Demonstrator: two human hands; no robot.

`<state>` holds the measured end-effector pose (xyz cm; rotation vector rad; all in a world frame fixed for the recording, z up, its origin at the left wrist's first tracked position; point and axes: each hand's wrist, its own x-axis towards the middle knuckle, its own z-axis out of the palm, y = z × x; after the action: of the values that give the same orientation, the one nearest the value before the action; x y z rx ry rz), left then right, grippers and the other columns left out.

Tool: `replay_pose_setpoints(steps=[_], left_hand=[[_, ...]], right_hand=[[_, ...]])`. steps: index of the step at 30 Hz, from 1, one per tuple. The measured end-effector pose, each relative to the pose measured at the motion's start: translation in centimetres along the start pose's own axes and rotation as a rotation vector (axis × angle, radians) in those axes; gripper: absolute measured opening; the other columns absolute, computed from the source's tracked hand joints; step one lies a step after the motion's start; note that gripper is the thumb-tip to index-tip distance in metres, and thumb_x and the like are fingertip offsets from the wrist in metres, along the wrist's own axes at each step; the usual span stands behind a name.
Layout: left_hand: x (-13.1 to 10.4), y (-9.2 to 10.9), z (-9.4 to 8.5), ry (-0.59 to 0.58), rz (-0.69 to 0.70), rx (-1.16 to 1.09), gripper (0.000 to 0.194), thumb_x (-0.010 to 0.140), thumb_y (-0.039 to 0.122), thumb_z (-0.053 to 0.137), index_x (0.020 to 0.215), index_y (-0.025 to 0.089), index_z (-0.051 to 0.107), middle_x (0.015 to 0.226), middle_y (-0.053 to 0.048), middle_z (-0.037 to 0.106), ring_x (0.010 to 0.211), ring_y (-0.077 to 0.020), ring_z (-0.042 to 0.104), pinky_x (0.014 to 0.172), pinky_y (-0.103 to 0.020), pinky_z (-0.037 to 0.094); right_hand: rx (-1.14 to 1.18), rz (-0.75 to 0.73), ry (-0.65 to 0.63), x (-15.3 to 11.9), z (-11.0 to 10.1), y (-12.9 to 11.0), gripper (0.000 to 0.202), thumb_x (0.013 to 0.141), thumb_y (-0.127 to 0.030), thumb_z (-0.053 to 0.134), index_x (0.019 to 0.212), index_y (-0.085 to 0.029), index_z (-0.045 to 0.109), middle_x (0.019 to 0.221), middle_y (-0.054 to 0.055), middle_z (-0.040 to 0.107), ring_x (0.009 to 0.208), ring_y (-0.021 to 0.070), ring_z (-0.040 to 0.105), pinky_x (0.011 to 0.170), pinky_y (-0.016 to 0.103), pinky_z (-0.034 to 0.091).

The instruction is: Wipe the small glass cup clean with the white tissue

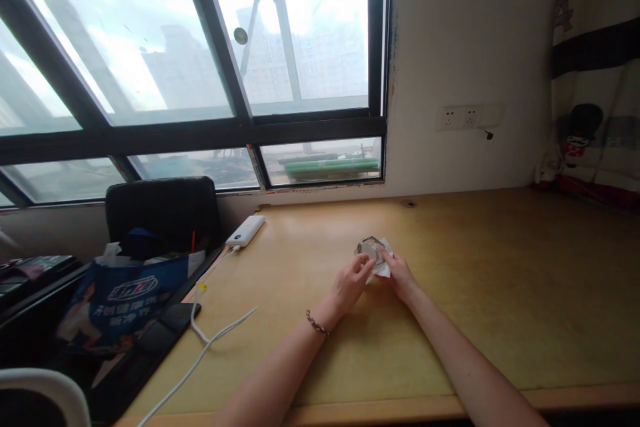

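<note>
A small clear glass dish (369, 245) with a faceted rim, like an ashtray, is near the middle of the wooden table. My left hand (351, 281) is at its near left side, fingers closed at the rim. From the right, my right hand (400, 273) pinches a crumpled white tissue (384, 269) against the glass. Part of the tissue is behind the dish and fingers. Whether the dish rests on the table or is slightly raised, I cannot tell. A braided bracelet (317, 325) circles my left wrist.
A white power bank (245, 231) lies at the table's left edge, its white cable (200, 333) trailing toward me. Left of the table are a black chair (163, 210) and a blue bag (133, 297). A window, wall sockets (460, 118) and a curtain (597, 80) border the table (500, 293).
</note>
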<state>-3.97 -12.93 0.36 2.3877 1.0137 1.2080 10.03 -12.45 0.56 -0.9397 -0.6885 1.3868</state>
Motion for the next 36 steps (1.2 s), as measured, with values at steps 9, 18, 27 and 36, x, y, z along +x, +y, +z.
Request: replay_pose_setpoints(steps=[9,18,27,36], left_hand=[[0.7,-2.7,1.2,0.085,-0.307,-0.468,0.074,0.056,0.020,0.069,0.121,0.020,0.034,0.118,-0.013,0.039,0.069,-0.0118,0.057,0.061,-0.028,0.051],[0.9,-2.2,0.5,-0.016,-0.425,-0.832,0.064,0.057,0.022,0.069,0.114,0.017,0.040,0.104,-0.010,0.056,0.081,-0.0198,0.060,0.070,-0.031,0.049],[0.3,-2.3,1.1,0.314,-0.389,-0.341,0.064,0.056,0.023,0.068,0.111,0.016,0.036,0.100,-0.010,0.055,0.077,-0.0158,0.057,0.067,-0.027,0.046],[1.2,-2.7,0.3,0.359,-0.373,-0.424,0.065,0.056,0.019,0.067,0.113,0.016,0.038,0.106,-0.010,0.051,0.092,-0.0186,0.054,0.076,-0.029,0.045]], right_hand=[[-0.245,-0.250,0.047,1.4,-0.9,1.3,0.039,0.062,-0.048,0.061,0.074,-0.011,0.061,0.060,0.002,0.061,0.047,0.0127,0.051,0.042,0.021,0.038],[-0.165,-0.198,0.011,0.5,-0.7,1.1,0.049,0.067,-0.060,0.050,0.070,-0.012,0.061,0.058,0.003,0.060,0.048,0.0130,0.052,0.043,0.021,0.038],[0.311,0.017,-0.043,0.0,0.2,0.3,0.015,0.072,-0.023,0.050,0.076,-0.014,0.060,0.079,0.004,0.065,0.070,0.0161,0.061,0.063,0.026,0.050],[0.480,0.181,-0.306,-0.2,0.0,0.5,0.027,0.064,-0.008,0.045,0.085,-0.003,0.062,0.090,0.014,0.063,0.087,0.0203,0.059,0.077,0.026,0.048]])
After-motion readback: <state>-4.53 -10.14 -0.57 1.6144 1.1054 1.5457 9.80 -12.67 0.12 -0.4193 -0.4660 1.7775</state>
